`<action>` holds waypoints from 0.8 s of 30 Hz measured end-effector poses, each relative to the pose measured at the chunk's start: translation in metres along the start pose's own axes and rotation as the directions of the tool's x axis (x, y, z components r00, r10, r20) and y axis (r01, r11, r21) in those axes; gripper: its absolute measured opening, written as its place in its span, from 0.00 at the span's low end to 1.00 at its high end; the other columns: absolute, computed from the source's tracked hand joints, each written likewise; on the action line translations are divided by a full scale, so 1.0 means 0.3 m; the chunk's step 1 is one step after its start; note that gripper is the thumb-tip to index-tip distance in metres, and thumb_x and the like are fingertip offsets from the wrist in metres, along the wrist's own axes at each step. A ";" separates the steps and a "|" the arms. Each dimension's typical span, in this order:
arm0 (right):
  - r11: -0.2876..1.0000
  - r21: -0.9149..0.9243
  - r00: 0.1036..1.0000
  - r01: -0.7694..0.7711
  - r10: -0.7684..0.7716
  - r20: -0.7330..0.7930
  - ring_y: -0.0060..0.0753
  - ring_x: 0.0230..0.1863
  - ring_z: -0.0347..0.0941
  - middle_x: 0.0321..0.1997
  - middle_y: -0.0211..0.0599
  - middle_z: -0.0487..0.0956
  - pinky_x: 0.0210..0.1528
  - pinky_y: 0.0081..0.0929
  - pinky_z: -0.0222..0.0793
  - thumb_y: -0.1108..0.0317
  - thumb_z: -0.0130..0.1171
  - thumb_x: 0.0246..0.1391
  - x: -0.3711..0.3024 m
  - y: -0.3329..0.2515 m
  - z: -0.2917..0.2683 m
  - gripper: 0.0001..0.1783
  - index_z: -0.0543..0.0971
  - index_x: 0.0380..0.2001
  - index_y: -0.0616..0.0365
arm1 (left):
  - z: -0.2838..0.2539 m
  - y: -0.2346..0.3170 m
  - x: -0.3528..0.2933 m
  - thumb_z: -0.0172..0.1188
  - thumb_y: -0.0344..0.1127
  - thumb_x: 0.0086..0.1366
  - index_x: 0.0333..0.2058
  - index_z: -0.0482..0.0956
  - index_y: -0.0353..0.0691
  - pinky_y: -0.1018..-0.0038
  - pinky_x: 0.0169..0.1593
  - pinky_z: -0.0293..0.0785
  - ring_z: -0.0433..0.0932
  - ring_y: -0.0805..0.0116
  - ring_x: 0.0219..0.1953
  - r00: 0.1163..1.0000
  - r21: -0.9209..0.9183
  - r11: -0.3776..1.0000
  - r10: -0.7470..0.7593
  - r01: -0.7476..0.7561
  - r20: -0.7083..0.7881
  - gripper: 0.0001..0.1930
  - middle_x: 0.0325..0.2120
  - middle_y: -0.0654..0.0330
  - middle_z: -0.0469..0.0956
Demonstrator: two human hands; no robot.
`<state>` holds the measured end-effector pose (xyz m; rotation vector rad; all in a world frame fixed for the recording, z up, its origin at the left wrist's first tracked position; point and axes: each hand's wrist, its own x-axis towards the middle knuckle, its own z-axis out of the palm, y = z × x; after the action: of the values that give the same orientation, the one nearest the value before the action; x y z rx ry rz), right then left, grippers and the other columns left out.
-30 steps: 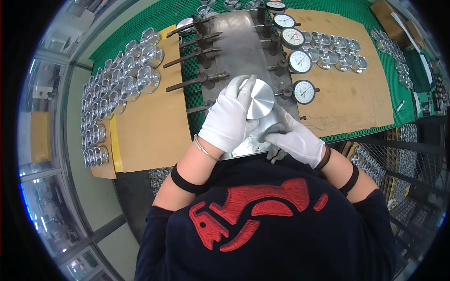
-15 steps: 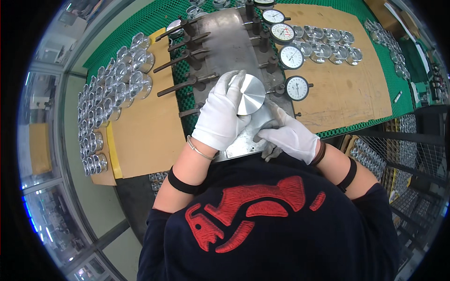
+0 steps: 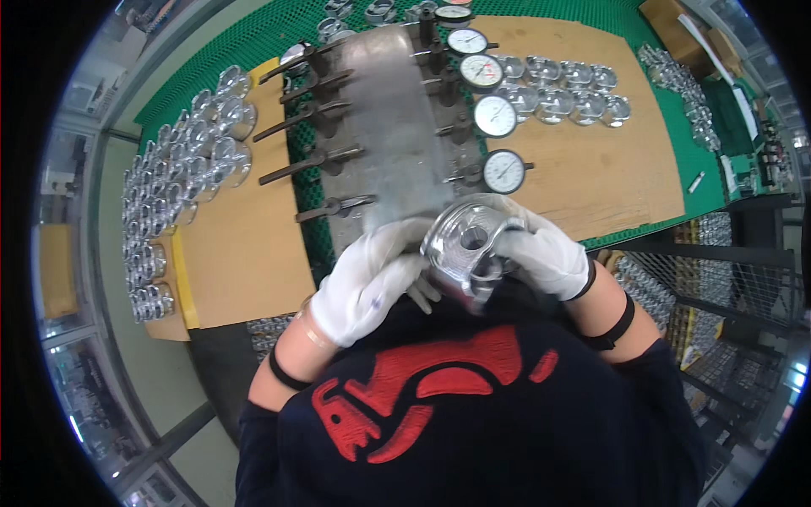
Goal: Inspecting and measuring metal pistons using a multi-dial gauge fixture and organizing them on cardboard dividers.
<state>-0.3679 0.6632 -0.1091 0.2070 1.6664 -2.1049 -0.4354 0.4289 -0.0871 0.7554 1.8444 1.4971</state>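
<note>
Hands (image 3: 365, 283) farther apart, piston (image 3: 450, 245) between

The desk (image 3: 253, 46), covered in green perforated matting (image 3: 574, 10), carries a flat brown cardboard sheet (image 3: 245, 253) on the left, another brown cardboard sheet (image 3: 583, 182) on the right and a long grey metal fixture (image 3: 389, 93) between them. Round silvery metal parts (image 3: 553, 103) stand in rows on both sheets.

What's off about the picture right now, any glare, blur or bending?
In the head view, pale glare at the far end of the metal plate; in the head view, a slightly smeared lower edge on the shiny metal part in the right hand; also in the head view, fisheye curving of the wall frame at left, with black corners.
</note>
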 end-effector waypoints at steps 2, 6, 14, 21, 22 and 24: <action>0.951 -0.170 0.964 0.259 -0.264 -0.010 0.33 0.56 0.71 0.55 0.42 0.75 0.59 0.31 0.65 0.63 0.46 0.62 -0.034 0.008 -0.141 0.22 0.72 0.55 0.66 | -0.008 -0.011 -0.017 0.48 0.34 0.63 0.52 0.71 0.30 0.69 0.46 0.74 0.81 0.60 0.37 0.995 0.118 0.988 0.103 -0.101 -0.011 0.21 0.39 0.49 0.78; 0.959 0.038 0.666 0.281 -0.167 -0.728 0.26 0.24 0.75 0.33 0.37 0.79 0.18 0.18 0.63 0.53 0.45 0.65 -0.047 0.097 -0.544 0.20 0.74 0.46 0.58 | -0.008 -0.046 -0.077 0.46 0.36 0.67 0.48 0.73 0.25 0.74 0.40 0.77 0.81 0.66 0.35 0.866 0.055 0.998 0.019 0.011 -0.500 0.20 0.36 0.51 0.80; 0.978 0.150 0.288 -0.146 0.187 -0.939 0.26 0.25 0.75 0.26 0.30 0.78 0.20 0.22 0.67 0.40 0.48 0.62 0.013 0.356 -1.349 0.26 0.80 0.39 0.52 | -0.077 -0.180 -0.316 0.42 0.48 0.73 0.56 0.66 0.27 0.69 0.43 0.78 0.80 0.64 0.36 0.689 -0.009 0.990 -0.105 0.141 -0.717 0.27 0.48 0.46 0.76; 0.742 -0.357 0.307 -0.567 -0.212 -0.928 0.44 0.44 0.76 0.42 0.52 0.81 0.47 0.40 0.70 0.50 0.42 0.63 0.067 0.389 -1.205 0.25 0.80 0.40 0.60 | -0.185 -0.180 -0.432 0.46 0.44 0.73 0.56 0.68 0.28 0.70 0.47 0.76 0.79 0.64 0.40 0.584 0.073 0.932 -0.160 0.354 -0.796 0.24 0.50 0.49 0.75; 0.802 -0.435 0.370 -0.409 -0.291 -0.882 0.39 0.41 0.76 0.43 0.47 0.80 0.43 0.35 0.71 0.57 0.48 0.62 -0.018 0.485 -1.280 0.19 0.79 0.42 0.61 | -0.254 -0.195 -0.419 0.49 0.42 0.71 0.56 0.69 0.30 0.70 0.48 0.76 0.78 0.64 0.43 0.599 0.115 0.931 -0.126 0.348 -0.791 0.23 0.50 0.50 0.75; 0.939 0.163 0.417 0.304 0.023 -0.909 0.40 0.42 0.75 0.48 0.42 0.76 0.47 0.37 0.76 0.64 0.53 0.61 -0.108 0.610 -1.342 0.17 0.73 0.51 0.57 | -0.402 -0.240 -0.398 0.55 0.42 0.67 0.57 0.69 0.36 0.66 0.52 0.74 0.77 0.59 0.47 0.586 0.307 0.810 -0.056 0.501 -0.809 0.23 0.52 0.49 0.73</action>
<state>-0.3224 1.0233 -0.3639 1.6505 1.8570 -2.5668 -0.4563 0.2499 -0.1255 -0.0902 2.9326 1.1715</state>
